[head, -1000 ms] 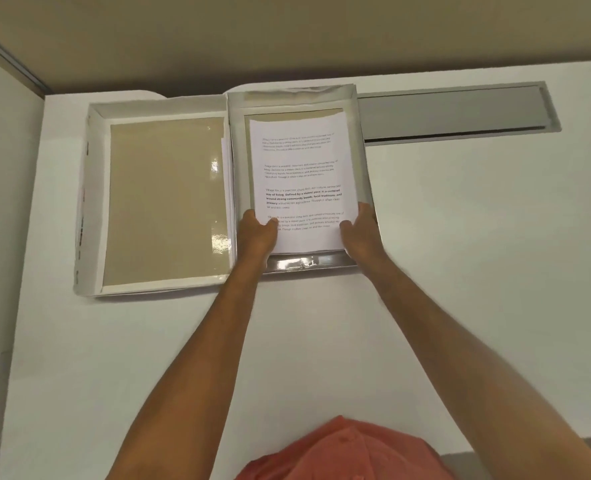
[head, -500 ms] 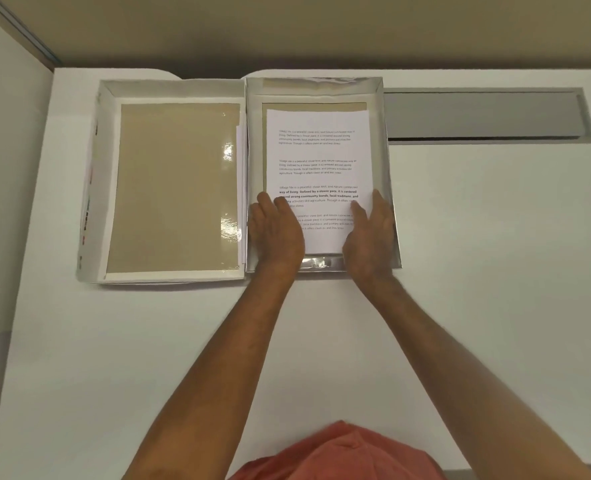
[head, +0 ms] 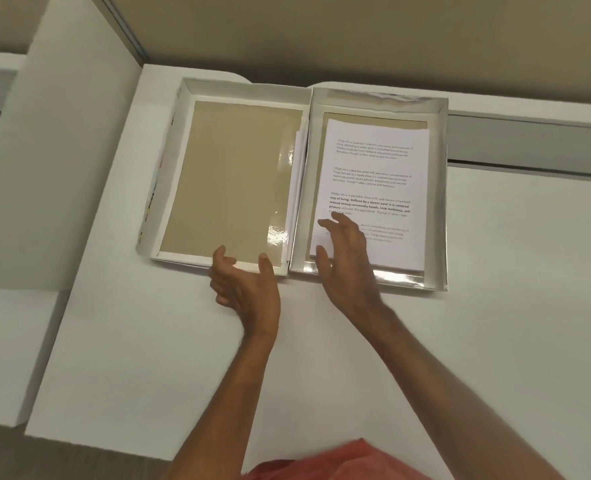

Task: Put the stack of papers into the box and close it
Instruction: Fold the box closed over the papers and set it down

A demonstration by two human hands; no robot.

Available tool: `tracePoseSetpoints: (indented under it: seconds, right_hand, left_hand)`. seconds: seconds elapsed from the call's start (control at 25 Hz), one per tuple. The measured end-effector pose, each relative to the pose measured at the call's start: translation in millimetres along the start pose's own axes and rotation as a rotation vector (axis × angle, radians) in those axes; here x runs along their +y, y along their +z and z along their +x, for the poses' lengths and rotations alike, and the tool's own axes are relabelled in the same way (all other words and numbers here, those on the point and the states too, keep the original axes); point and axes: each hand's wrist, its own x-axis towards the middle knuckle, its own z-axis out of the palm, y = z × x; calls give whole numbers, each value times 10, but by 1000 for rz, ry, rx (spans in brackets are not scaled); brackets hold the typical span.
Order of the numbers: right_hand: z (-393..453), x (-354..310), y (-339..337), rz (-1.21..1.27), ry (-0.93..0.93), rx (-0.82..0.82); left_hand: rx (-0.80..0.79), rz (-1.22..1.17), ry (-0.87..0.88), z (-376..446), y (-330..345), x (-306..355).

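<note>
The stack of papers [head: 377, 174], white with printed text, lies flat inside the right half of the open box [head: 438, 202], which has shiny silver walls. The hinged lid [head: 183, 168] lies open flat to the left, its tan inner face up. My left hand [head: 245, 285] hovers open at the lid's near edge, fingers spread, holding nothing. My right hand [head: 346, 258] is open over the near left corner of the papers, fingers apart; whether it touches them I cannot tell.
The box sits on a white table [head: 495, 341]. A grey recessed channel [head: 529, 143] runs along the table's back right. A white partition [head: 62, 168] stands at the left. A salmon-coloured garment [head: 339, 462] shows at the bottom edge.
Both hands have lifted off the papers, which now rest in the box. My left hand has moved left to the lid's near edge. The view has shifted left.
</note>
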Motion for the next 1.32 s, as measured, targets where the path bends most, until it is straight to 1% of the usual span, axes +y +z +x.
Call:
tracePoseSetpoints:
  seconds: [0.12,0.16,0.2,0.32,0.44,0.6,0.64,0.76,0.84,0.88,0.96,1.04,1.16,1.24,1.32]
  right_hand:
    - [-29,-154,190,-50,-89,-116]
    - [-42,-184,237,-85,-99,-159]
    - [-59,-214,277,-120,-98,-202]
    - [-108,-253,344,-203,-94,-262]
    - [-129,-268,365,-270,-132,-264]
    - [-80,-189,349,-311,-170,-269]
    - [-56,-172,342,-317,-171,-279]
    - [-16,-177,332,-346,-167,-309]
    - [-19,-162,316,-303,-169,-317]
    - [-35,-143,296,-240,-162,-311]
    - [-85,-99,224,-32,-112,-262]
    - [-108,-55,84,180,-20,-154]
    - [-124,37,-221,485,212,54]
    - [-133,147,-496,700,337,188]
    - [-145,287,-753,938,461,307]
  left_hand:
    - [37,-189,-357,158,-101,-114]
    - [20,-197,-436,218,-104,-129]
    - [-11,-172,-480,272,-104,-141]
    - [-72,-97,-471,334,-67,-134]
    - [-53,-207,-448,290,-54,-104]
    - [-26,-553,-280,204,-103,-56]
    - [-14,-587,-234,191,-123,-28]
    - [26,-586,-84,110,-162,44]
    - [-5,-573,29,28,-186,64]
    - [-39,-545,96,-7,-190,63]
    - [-119,-436,227,-39,-172,56]
    - [-212,-337,328,-69,-147,83]
    - [-321,-174,520,-146,-94,136]
    - [-345,-44,672,-163,-27,146]
    - [-321,88,805,-150,21,138]
